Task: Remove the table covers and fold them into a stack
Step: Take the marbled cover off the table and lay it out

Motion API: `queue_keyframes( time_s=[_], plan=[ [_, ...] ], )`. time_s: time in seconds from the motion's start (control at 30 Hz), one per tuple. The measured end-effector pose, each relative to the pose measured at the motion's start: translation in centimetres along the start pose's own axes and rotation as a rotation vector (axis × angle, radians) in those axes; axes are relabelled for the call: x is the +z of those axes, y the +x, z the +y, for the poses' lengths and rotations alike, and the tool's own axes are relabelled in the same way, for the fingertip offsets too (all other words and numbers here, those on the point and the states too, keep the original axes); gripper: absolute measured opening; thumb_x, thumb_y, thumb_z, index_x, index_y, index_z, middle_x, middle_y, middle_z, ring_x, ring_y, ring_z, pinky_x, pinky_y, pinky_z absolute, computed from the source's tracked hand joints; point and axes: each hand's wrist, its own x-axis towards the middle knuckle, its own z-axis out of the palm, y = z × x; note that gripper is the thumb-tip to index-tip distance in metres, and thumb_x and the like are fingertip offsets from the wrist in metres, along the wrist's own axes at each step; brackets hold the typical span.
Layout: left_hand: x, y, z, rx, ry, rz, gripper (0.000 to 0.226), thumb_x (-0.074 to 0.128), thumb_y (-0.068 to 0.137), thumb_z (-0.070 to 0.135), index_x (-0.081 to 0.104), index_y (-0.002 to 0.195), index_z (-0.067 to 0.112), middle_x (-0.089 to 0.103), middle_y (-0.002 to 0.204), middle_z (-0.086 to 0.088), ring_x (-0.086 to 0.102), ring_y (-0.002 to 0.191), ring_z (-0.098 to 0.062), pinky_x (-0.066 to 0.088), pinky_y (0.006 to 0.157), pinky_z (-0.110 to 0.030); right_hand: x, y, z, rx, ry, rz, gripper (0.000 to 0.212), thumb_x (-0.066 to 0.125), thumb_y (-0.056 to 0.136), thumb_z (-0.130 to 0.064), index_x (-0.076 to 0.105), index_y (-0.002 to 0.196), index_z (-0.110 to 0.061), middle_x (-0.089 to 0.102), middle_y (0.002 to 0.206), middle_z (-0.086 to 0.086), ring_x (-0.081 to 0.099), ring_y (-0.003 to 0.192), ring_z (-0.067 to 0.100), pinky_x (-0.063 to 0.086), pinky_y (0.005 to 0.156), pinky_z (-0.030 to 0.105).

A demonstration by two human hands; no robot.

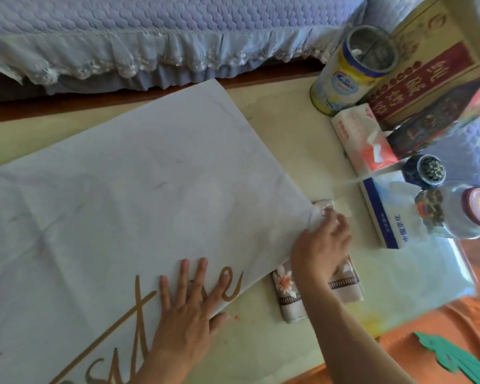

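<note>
Head view, looking down on a desk (283, 112) with a pale top. One white cover (139, 189) lies spread over the left and middle of the desk; its left and lower parts run out of the frame, and the gold lettering on it is cut off, so it cannot be read. One folded floral cloth (286, 292) lies on the desk beside the cover's right edge, its middle hidden under the right forearm.

Two hands are in view. The left hand (189, 306) rests flat on the cover near its lower right edge, fingers (184, 273) straight and spread wide. The right hand (322, 239) is at the cover's right corner, fingers curled and pinching the corner; the fingertips are blurred, so the exact grip is hard to make out.

At the right end of the desk stand one open can (344, 76), two tissue packs (360, 137) lying end to end, one dark cup (424, 170) and one clear jar (460, 214) with a purple lid. Two boxes (432, 70) behind them are cut off by the frame edge. A lilac bedspread (161, 31) with a frilled hem fills the top. A green shape (460, 358) at the lower right cannot be identified.
</note>
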Motion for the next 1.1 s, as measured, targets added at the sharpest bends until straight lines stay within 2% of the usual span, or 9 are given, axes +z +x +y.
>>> queue_keyframes(
  time_s=[0.07, 0.1, 0.2, 0.37, 0.57, 0.67, 0.77, 0.97, 1.1],
  plan=[
    [0.6, 0.1, -0.1, 0.005, -0.01, 0.015, 0.076, 0.035, 0.089, 0.068, 0.029, 0.158, 0.037, 0.021, 0.167, -0.014, 0.017, 0.151, -0.049, 0.018, 0.109, -0.08, 1.8, -2.5, -0.1, -0.534, -0.18, -0.11, 0.064, 0.05, 0.1, -0.033, 0.024, 0.157, -0.022, 0.015, 0.165, 0.011, 0.008, 0.153, 0.034, 0.011, 0.124, 0.049],
    [1.0, 0.2, -0.2, 0.007, -0.016, 0.029, 0.075, 0.036, 0.089, 0.068, 0.03, 0.158, 0.038, 0.022, 0.167, -0.014, 0.017, 0.151, -0.048, 0.016, 0.11, -0.08, 2.8, -2.9, 0.6, -0.651, -0.258, -0.194, 0.066, 0.042, 0.102, -0.045, 0.018, 0.159, -0.024, 0.007, 0.167, 0.009, -0.003, 0.155, 0.032, 0.004, 0.125, 0.048],
    [1.6, 0.3, -0.1, 0.019, -0.012, 0.068, 0.071, 0.032, 0.094, 0.067, 0.026, 0.159, 0.038, 0.021, 0.167, -0.014, 0.016, 0.152, -0.047, 0.013, 0.112, -0.079, 3.4, 0.3, 4.2, -0.458, -0.358, -0.28, 0.072, 0.013, 0.101, -0.068, -0.01, 0.16, -0.034, -0.018, 0.168, 0.003, -0.025, 0.152, 0.024, -0.006, 0.125, 0.048],
    [1.7, 0.2, 0.2, 0.035, 0.001, 0.109, 0.072, 0.03, 0.097, 0.064, 0.025, 0.16, 0.03, 0.019, 0.166, -0.02, 0.01, 0.152, -0.049, 0.01, 0.116, -0.075, 3.2, 3.2, 6.9, -0.492, -0.438, -0.259, 0.068, 0.007, 0.101, -0.066, -0.027, 0.153, -0.037, -0.024, 0.166, 0.004, -0.027, 0.151, 0.021, -0.005, 0.126, 0.047],
    [0.8, 5.3, 5.4, 0.193, 0.012, 0.175, 0.082, 0.029, 0.098, 0.061, 0.016, 0.162, 0.012, 0.003, 0.17, -0.01, -0.005, 0.157, -0.033, 0.009, 0.124, -0.059, 3.3, 1.2, 4.6, -0.451, -0.402, -0.223, 0.064, 0.015, 0.106, -0.041, -0.007, 0.161, -0.018, -0.019, 0.168, 0.002, -0.031, 0.15, 0.02, -0.011, 0.125, 0.045],
    [1.1, 6.2, 6.7, 0.132, 0.042, 0.177, 0.081, 0.025, 0.1, 0.059, 0.005, 0.162, 0.01, 0.004, 0.169, -0.015, -0.006, 0.156, -0.034, 0.001, 0.125, -0.057, 4.7, -2.9, 1.8, -0.752, -0.138, -0.377, 0.061, 0.028, 0.105, -0.029, 0.013, 0.162, -0.015, 0.004, 0.169, 0.004, -0.013, 0.155, 0.022, -0.001, 0.127, 0.041],
    [1.9, 3.3, 5.8, 0.078, -0.031, 0.205, 0.075, 0.026, 0.104, 0.056, 0.011, 0.162, 0.011, 0.012, 0.168, -0.015, 0.002, 0.157, -0.034, 0.008, 0.125, -0.055, 6.5, -5.1, 1.8, -0.886, -0.29, -0.378, 0.061, 0.031, 0.106, -0.047, 0.022, 0.16, -0.021, 0.011, 0.169, 0.002, -0.009, 0.156, 0.025, 0.0, 0.126, 0.043],
    [7.6, -11.4, -3.1, -0.305, -0.139, 0.203, 0.072, 0.025, 0.103, 0.054, 0.024, 0.159, 0.009, 0.015, 0.168, -0.015, 0.011, 0.156, -0.035, 0.022, 0.122, -0.058, 7.0, -5.6, 1.4, -0.823, -0.483, -0.309, 0.063, 0.018, 0.106, -0.05, 0.007, 0.162, -0.024, -0.001, 0.17, 0.001, -0.017, 0.154, 0.024, -0.007, 0.125, 0.045],
    [10.2, -19.1, -8.8, -0.821, -0.316, 0.232, 0.068, 0.024, 0.104, 0.049, 0.022, 0.16, 0.01, 0.014, 0.166, -0.023, 0.01, 0.156, -0.038, 0.02, 0.122, -0.059, 8.2, -12.3, -0.5, -0.613, -0.383, -0.333, 0.065, 0.019, 0.104, -0.043, 0.005, 0.162, -0.017, -0.007, 0.169, 0.007, -0.015, 0.155, 0.026, -0.003, 0.125, 0.047]
  ],
)
